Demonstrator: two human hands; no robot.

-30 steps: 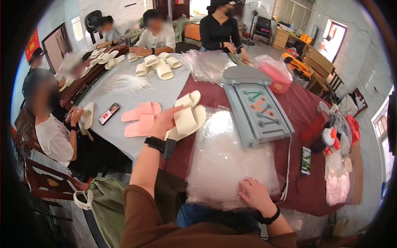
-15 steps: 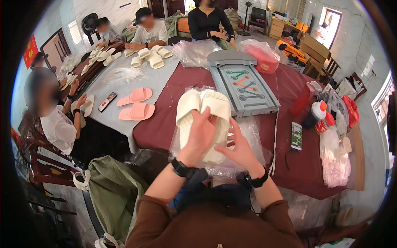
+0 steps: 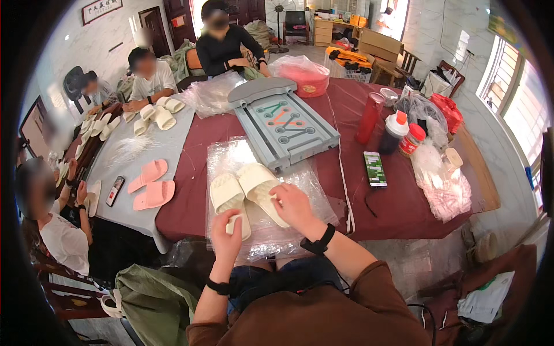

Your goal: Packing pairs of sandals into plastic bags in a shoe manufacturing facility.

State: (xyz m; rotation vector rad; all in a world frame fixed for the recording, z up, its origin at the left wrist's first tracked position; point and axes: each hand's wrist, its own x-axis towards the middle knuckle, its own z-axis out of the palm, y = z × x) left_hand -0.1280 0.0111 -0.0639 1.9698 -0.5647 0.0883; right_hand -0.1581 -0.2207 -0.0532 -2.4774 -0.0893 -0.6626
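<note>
A: Pale marbled walls point(image 3: 101, 52) bounded the room in the head view, and a maroon tablecloth point(image 3: 190, 184) covered most of the table. Where were the slippers?

B: The left cream slide point(image 3: 224, 196) and the right cream slide point(image 3: 254, 180) lay side by side on clear plastic bags point(image 3: 314, 202), toes toward twelve o'clock.

A: And the hands?

B: The left hand point(image 3: 227, 236) was at the pair's seven o'clock, its fingers half curled at the left slide's heel end; I can't tell whether it gripped. The right hand point(image 3: 294, 207), between three and four o'clock, was partly open, with bent fingertips at the right slide's outer edge. I can't tell whether those pinched it either.

A: What surrounded the pair?

B: A grey plastic board point(image 3: 285, 124) with green and orange markings lay near one o'clock. Pink slides point(image 3: 151, 184) were at nine, partly on a grey cloth point(image 3: 170, 141). A red tumbler point(image 3: 369, 118) stood at two, and a lit smartphone point(image 3: 375, 170) lay just before three.
</note>
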